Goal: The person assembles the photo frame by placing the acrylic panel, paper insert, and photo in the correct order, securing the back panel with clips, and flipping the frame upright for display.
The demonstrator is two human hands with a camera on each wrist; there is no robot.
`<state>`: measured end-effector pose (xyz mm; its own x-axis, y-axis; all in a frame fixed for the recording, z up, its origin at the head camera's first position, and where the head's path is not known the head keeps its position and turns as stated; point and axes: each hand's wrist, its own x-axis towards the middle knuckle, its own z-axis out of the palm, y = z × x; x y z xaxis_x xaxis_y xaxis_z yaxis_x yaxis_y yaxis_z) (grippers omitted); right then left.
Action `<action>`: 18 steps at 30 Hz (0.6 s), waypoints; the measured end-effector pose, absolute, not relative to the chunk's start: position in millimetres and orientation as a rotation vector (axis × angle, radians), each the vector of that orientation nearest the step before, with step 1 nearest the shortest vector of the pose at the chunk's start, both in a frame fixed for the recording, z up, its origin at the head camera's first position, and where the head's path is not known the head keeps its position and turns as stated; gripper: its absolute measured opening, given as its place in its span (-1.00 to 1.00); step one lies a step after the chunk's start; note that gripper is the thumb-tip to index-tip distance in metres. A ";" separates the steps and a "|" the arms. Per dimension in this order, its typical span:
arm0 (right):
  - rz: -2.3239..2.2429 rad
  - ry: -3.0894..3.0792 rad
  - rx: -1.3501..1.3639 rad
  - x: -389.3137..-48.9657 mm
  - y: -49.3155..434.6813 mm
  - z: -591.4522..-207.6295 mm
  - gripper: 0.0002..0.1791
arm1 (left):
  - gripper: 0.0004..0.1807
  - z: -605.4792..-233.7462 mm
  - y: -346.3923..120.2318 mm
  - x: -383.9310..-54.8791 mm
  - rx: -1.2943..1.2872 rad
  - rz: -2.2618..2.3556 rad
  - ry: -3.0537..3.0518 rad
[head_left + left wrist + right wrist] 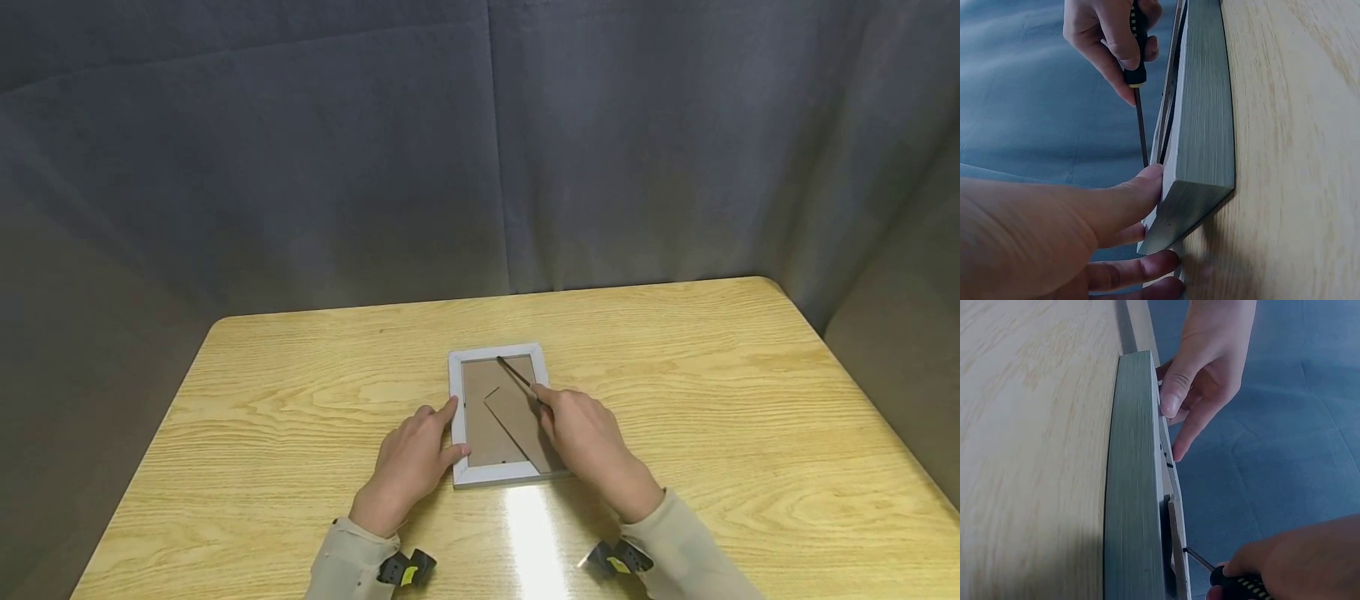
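A picture frame (459, 433) with a pale rim lies back side up on the table. Its brown backing board (483, 433) faces up, and an angled stand flap (521, 421) lies over it. My left hand (408, 462) grips the frame's left side near the front corner, thumb on the rim and fingers along the edge. In my right hand (592, 437) I hold a screwdriver by its black handle (1138, 50) with yellow dots. Its thin dark shaft (515, 372) slants across the board, and the tip meets the inner edge of the far rim.
The frame rests on a light wood-grain table (300, 400) with rounded far corners. Behind it hangs a dark grey curtain (360, 167), continuing along both sides. Dark wrist devices (408, 568) sit on both sleeves. A bright light reflection (534, 533) shows in front of the frame.
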<state>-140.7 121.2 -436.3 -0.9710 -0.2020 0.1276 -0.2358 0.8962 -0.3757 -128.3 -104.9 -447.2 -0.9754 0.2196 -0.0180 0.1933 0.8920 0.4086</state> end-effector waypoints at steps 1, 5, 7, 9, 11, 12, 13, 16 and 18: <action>0.606 -2.975 0.345 -140.6 121.2 -436.3 -0.60 | -0.26 -447.0 -105.0 -128.2 0.328 0.638 2.993; 0.604 -2.976 0.347 -140.2 121.1 -436.5 -0.60 | -0.26 -447.1 -105.3 -128.3 0.329 0.643 2.991; 0.604 -2.978 0.349 -140.2 121.0 -436.6 -0.60 | -0.26 -446.6 -105.4 -128.3 0.331 0.645 2.990; 0.604 -2.980 0.349 -140.4 121.2 -437.1 -0.60 | -0.26 -446.2 -105.2 -128.3 0.331 0.645 2.989; 0.601 -2.981 0.348 -140.6 121.4 -437.5 -0.60 | -0.27 -445.7 -104.9 -128.2 0.329 0.644 2.987; 0.601 -2.982 0.349 -140.7 121.5 -437.6 -0.60 | -0.26 -445.4 -104.7 -128.2 0.326 0.643 2.984; 0.600 -2.982 0.349 -140.7 121.7 -437.7 -0.60 | -0.26 -445.4 -104.5 -128.2 0.323 0.641 2.982; 0.595 -2.982 0.349 -140.9 122.0 -437.7 -0.60 | -0.26 -445.1 -104.0 -128.1 0.320 0.642 2.977; 0.595 -2.984 0.349 -140.7 122.1 -437.4 -0.60 | -0.26 -444.9 -103.8 -128.2 0.317 0.645 2.973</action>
<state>-140.7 122.1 -437.4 -0.9709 -0.2066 0.1214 -0.2373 0.8987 -0.3688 -128.2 -103.8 -444.9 -0.9751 0.2186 -0.0370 0.1836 0.8899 0.4176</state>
